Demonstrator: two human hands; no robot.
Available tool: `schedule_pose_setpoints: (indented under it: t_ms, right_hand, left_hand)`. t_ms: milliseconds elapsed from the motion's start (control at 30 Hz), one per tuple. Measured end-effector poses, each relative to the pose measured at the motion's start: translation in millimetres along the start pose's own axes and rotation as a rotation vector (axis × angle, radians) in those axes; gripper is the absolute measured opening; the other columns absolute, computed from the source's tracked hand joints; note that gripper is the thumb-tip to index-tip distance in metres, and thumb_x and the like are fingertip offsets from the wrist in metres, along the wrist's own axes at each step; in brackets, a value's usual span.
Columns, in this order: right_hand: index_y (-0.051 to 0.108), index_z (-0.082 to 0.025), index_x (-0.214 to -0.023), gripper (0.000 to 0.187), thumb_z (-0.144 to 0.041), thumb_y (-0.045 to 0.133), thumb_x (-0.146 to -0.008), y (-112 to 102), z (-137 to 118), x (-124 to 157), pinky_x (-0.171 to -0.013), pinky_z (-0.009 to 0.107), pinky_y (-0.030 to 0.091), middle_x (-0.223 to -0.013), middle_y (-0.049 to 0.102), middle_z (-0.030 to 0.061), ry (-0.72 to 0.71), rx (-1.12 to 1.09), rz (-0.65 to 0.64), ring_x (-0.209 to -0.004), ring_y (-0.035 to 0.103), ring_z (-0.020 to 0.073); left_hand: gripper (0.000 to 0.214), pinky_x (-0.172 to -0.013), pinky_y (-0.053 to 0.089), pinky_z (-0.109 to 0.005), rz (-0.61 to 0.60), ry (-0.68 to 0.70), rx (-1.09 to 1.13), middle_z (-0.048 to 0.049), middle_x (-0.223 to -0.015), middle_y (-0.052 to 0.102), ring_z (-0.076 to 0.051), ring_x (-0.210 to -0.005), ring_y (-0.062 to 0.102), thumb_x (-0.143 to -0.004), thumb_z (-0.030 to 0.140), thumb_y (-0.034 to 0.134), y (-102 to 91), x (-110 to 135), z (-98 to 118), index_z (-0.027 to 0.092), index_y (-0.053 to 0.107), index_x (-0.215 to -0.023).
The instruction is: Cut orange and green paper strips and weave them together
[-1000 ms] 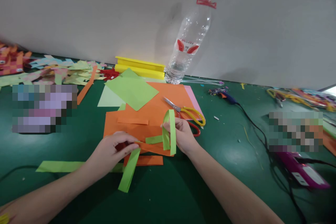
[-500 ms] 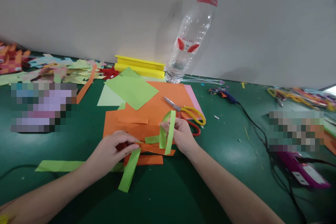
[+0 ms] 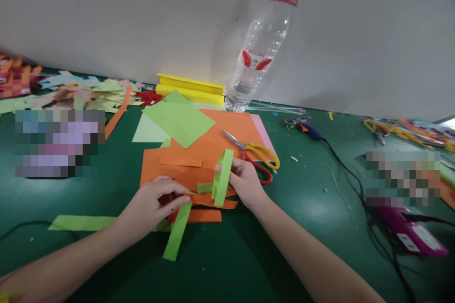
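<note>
My left hand (image 3: 152, 206) pinches the crossing of orange paper strips (image 3: 209, 201) and a green paper strip (image 3: 177, 234) that hangs toward me. My right hand (image 3: 243, 182) is closed on a folded green paper strip (image 3: 222, 177), bent into a loop above the orange strips. Both hands work over orange paper sheets (image 3: 209, 147) on the green table (image 3: 220, 265). Yellow-handled scissors (image 3: 254, 154) lie just beyond my right hand.
A clear plastic bottle (image 3: 259, 52) stands by the wall beside yellow folded card (image 3: 190, 90). A light green sheet (image 3: 177, 120) lies on the orange paper. Paper scraps (image 3: 71, 92) are heaped at far left. A glue gun (image 3: 408, 232) and black cable (image 3: 341, 165) lie right.
My right hand has folded the green loop flatter and tilted it left, lower over the orange strips. My left hand stays put, still pinching.
</note>
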State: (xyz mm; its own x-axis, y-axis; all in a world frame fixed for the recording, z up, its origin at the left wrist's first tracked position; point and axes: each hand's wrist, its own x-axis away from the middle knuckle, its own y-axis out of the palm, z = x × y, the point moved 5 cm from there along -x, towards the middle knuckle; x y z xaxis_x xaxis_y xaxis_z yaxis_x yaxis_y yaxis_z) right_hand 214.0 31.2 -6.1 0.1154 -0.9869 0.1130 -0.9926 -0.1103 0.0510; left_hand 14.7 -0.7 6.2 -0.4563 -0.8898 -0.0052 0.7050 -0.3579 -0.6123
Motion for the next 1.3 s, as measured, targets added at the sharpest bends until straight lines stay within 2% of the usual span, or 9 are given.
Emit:
schedule_pose_setpoints:
  t_ms: [267,467,733,967,1300]
  right_hand:
    - [0.057,-0.018,-0.061,0.026,-0.036,0.075,-0.062,-1.1,2.2,-0.5,-0.046,0.024,0.038,-0.049,0.047,-0.0054,0.035,0.009,0.035,-0.046,0.041,0.0087]
    - [0.057,-0.019,-0.059,0.024,-0.034,0.075,-0.063,-1.2,0.8,-0.2,-0.048,0.024,0.038,-0.049,0.047,-0.0054,0.023,0.003,0.022,-0.047,0.042,0.0091]
    - [0.057,-0.019,-0.059,0.025,-0.035,0.076,-0.062,2.3,-2.0,0.3,-0.042,0.023,0.032,-0.047,0.045,-0.0063,0.039,-0.040,0.006,-0.042,0.037,0.0076]
    - [0.059,-0.018,-0.059,0.024,-0.034,0.076,-0.062,1.8,-0.4,-0.2,-0.043,0.023,0.035,-0.050,0.050,-0.0048,0.034,-0.058,-0.016,-0.043,0.040,0.0078]
    - [0.057,-0.018,-0.059,0.025,-0.034,0.076,-0.061,3.3,-3.5,0.9,-0.047,0.024,0.039,-0.050,0.049,-0.0049,0.031,-0.001,-0.002,-0.047,0.043,0.0086]
  left_hand:
    - [0.024,-0.069,0.047,-0.028,0.000,0.012,-0.006,-0.0013,-0.079,0.069,-0.018,-0.076,0.062,-0.086,0.041,0.052,-0.2,-1.4,1.1,0.023,0.068,-0.081]
    - [0.025,-0.069,0.047,-0.028,-0.011,-0.006,-0.008,-0.0020,-0.083,0.070,-0.018,-0.078,0.062,-0.086,0.040,0.052,0.2,-0.5,1.4,0.022,0.068,-0.083]
    - [0.025,-0.070,0.048,-0.029,-0.013,0.008,-0.011,-0.0019,-0.081,0.069,-0.018,-0.078,0.062,-0.087,0.041,0.052,0.6,-0.8,-0.3,0.022,0.068,-0.083]
    - [0.024,-0.071,0.048,-0.029,-0.021,-0.008,-0.016,-0.0022,-0.084,0.069,-0.019,-0.080,0.062,-0.087,0.041,0.052,1.5,0.2,-2.8,0.023,0.068,-0.084]
    - [0.025,-0.069,0.046,-0.028,-0.013,-0.022,-0.021,-0.0012,-0.082,0.069,-0.018,-0.077,0.062,-0.086,0.042,0.052,0.1,-0.4,0.5,0.023,0.068,-0.082]
